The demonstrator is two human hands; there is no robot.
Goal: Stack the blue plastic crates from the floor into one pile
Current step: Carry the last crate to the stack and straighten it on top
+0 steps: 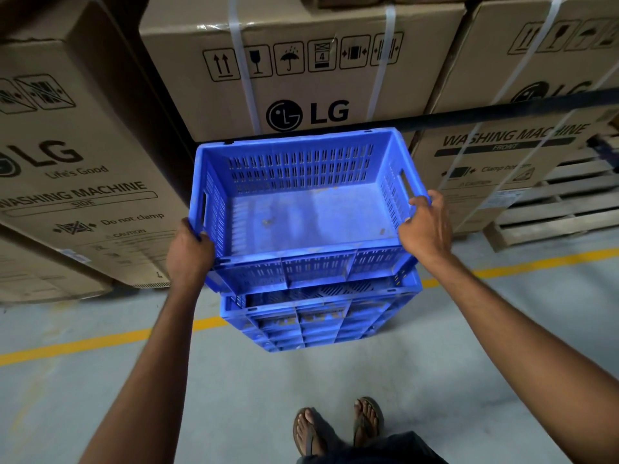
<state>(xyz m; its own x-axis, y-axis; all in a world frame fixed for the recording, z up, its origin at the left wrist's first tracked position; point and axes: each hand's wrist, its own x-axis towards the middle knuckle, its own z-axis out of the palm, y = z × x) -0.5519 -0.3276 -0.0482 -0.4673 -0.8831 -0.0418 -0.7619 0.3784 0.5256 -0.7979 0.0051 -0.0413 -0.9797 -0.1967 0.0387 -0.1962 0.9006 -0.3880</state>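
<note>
**Blue crate held over the pile**

A person holds a blue plastic crate (301, 209) by its two short sides, directly above a pile of matching crates (318, 323) standing on the floor (234, 380). Whether its base already touches the pile's top rim, I cannot tell. The crate is rectangular and open-topped, with slotted walls, a handle cut-out in each short side and a scuffed, dusty bottom. The left hand (189, 252) grips the left rim near the close corner, its fingers curled over the edge. The right hand (425, 226) clasps the right rim, thumb on the inner side and fingers hooked over the top. The pile's ribbed, gridded sides are dull with grime.

Behind stand big brown cardboard boxes (301, 61) printed with handling symbols and bound with pale straps (241, 61). To the right sits a rough wooden pallet (552, 209). The floor is smooth grey concrete crossed by a yellow painted line (83, 344). The person's feet are in open sandals (368, 420).
</note>
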